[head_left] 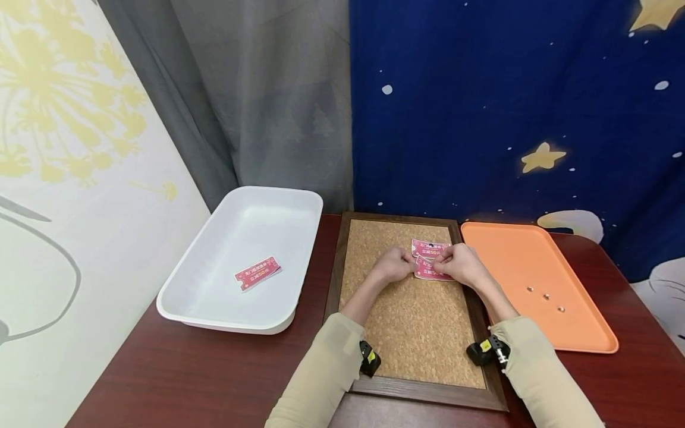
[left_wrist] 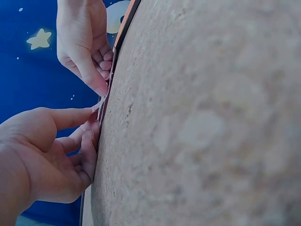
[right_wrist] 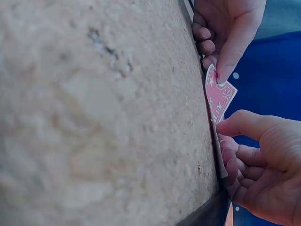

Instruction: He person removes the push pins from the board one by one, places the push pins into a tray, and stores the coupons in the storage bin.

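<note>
Both hands pinch a pink paper coupon (head_left: 426,272) against the upper right of a cork board (head_left: 417,333). The left hand (head_left: 395,265) holds its left end between thumb and fingers. At the other end, the right hand (head_left: 461,265) does the same and covers part of the print. In the right wrist view, the coupon (right_wrist: 221,96) bends away from the cork near the left thumb. Just above it, a similar coupon (head_left: 423,247) lies on the board with a dark round pin (head_left: 431,245) at its top middle.
Left of the board stands a white plastic tub (head_left: 209,309) with pink coupons (head_left: 258,273) inside. An orange tray (head_left: 567,333) on the right bears three small shiny tacks (head_left: 546,296). The board has a raised brown wooden frame (head_left: 428,392). Curtains hang behind the table.
</note>
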Available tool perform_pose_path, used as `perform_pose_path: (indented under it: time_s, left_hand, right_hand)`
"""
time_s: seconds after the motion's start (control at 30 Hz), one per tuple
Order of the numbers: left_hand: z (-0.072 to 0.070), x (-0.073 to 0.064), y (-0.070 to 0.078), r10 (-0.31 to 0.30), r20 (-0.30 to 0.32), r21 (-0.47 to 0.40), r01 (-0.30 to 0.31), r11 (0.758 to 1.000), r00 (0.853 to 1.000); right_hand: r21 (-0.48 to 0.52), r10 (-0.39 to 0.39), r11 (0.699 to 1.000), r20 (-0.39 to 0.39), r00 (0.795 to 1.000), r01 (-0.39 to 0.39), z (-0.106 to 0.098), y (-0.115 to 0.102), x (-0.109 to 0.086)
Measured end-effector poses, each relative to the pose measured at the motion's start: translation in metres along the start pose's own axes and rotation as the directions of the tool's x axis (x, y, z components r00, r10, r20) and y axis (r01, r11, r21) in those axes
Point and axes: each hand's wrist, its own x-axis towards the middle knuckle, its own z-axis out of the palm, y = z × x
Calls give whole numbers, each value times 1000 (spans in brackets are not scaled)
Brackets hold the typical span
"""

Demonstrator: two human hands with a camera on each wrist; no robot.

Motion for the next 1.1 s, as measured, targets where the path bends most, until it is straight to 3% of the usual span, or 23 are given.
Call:
perform_pose_path:
  time_s: [1.1]
  left_hand:
    - [1, 0, 0, -7, -19, 38, 8, 999, 1000]
  right_hand:
    - [2, 15, 1000, -31, 999, -15, 2, 1, -2]
